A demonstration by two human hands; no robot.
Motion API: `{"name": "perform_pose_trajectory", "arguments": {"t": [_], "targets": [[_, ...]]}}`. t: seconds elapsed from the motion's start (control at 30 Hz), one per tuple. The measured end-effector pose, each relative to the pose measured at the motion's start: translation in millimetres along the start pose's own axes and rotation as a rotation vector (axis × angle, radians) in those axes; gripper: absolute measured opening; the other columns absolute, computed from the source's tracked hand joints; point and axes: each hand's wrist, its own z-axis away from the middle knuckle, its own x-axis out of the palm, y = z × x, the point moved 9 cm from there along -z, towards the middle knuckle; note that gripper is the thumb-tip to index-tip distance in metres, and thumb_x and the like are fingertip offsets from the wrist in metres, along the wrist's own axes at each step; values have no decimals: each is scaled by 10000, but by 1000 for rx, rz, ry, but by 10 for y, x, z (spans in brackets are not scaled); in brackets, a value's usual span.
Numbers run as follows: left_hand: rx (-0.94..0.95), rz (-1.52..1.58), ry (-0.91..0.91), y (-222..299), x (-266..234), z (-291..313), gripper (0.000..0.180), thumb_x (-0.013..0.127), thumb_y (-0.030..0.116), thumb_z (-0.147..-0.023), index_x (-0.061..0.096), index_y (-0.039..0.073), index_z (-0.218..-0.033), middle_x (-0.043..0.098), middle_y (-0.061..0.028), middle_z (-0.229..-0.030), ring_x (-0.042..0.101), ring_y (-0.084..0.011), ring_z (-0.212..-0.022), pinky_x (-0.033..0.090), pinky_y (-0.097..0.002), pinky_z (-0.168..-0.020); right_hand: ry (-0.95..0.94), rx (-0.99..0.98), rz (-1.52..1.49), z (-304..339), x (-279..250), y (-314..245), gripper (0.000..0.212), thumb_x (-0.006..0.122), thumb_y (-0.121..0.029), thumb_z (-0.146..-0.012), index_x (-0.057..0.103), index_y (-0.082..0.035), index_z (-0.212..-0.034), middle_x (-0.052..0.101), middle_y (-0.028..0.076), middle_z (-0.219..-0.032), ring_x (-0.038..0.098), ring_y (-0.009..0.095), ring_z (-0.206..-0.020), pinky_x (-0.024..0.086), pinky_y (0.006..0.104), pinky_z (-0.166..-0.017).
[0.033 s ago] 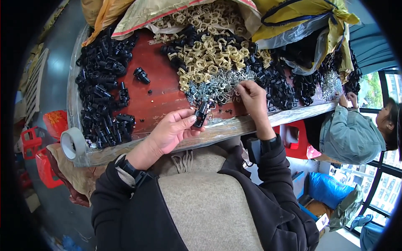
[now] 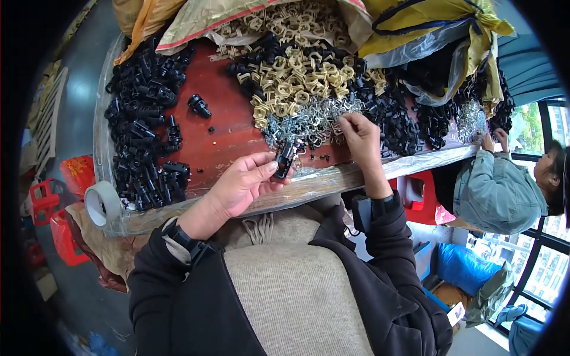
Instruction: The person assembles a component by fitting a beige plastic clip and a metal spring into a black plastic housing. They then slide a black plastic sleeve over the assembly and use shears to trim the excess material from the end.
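A: Where does the black cylindrical plastic fitting (image 2: 285,159) lie relative to the grip?

B: In the left hand (image 2: 243,185), pinched between thumb and fingers. The thumb lies against its left side, and its upper end projects beyond the thumb tip, close to the near edge of the red tabletop (image 2: 228,127).

A: And the right hand (image 2: 361,141)?

B: Thumb and forefinger are drawn together at the heap of bent metal clips (image 2: 314,121); whether a clip sits between them cannot be told.

A: What lies farther off?

B: Just beyond, a heap of beige plastic clips (image 2: 303,83); behind it, a pale woven sack (image 2: 193,25) with a red stripe, open-mouthed, holding similar beige pieces (image 2: 291,24). To its right, a yellow sack (image 2: 409,24) with a translucent plastic liner (image 2: 409,52) opens on dark contents, too shadowed to identify
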Motion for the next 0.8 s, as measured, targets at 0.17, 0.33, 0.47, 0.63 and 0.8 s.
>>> {"name": "perform_pose_trajectory", "arguments": {"t": [0.17,0.33,0.47,0.63,0.8], "targets": [[0,-13,-6,87,-10,-147,265,490,124,-870,489,-11,-1098,579,-93,-992,577,-157,-867,480,-245,-739,-105,388,-467,21,125,271,107,565,-90,-825,569,-9,-894,571,25,-672,467,78,-501,382,182,-497],[14,-23,-37,91,-10,-238,272,513,149,-859,485,-2,-1084,569,-112,-1024,580,-175,-885,487,-249,-746,-114,506,-842,85,251,219,103,527,-65,-847,565,-4,-921,540,-12,-691,454,40,-571,353,149,-501],[31,-31,-34,103,36,-208,275,509,143,-861,484,-2,-1093,568,-115,-1028,574,-179,-910,486,-257,-753,-155,478,-902,170,269,16,120,533,-62,-841,564,-4,-942,539,-10,-694,457,38,-582,357,147,-512],[138,20,-91,147,176,-153,282,496,126,-867,481,-19,-1109,575,-112,-1022,558,-171,-942,459,-272,-808,-346,337,-738,330,345,-449,146,533,-54,-838,573,1,-968,546,-8,-711,467,32,-601,367,153,-528],[243,-1,-167,155,240,-24,303,497,134,-868,472,-26,-1123,567,-131,-1041,549,-189,-976,445,-299,-857,-304,-9,-433,461,379,-874,180,527,-66,-849,576,5,-1007,555,-10,-718,470,27,-611,371,159,-533]]}}
